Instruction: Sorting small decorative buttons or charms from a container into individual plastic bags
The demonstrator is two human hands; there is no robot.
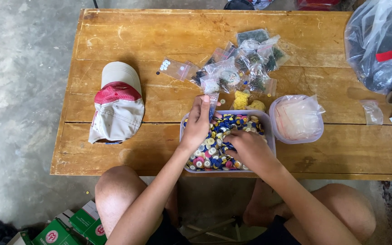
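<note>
Our left grip [199,121] holds a small clear bag [213,100] upright. Our right grip [247,146] digs, fingers curled, into the tub of buttons [214,152] on the worktop [114,41].

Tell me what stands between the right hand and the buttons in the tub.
Nothing visible does: the right hand already rests on the buttons inside the open rectangular tub, which has no lid on it.
</note>
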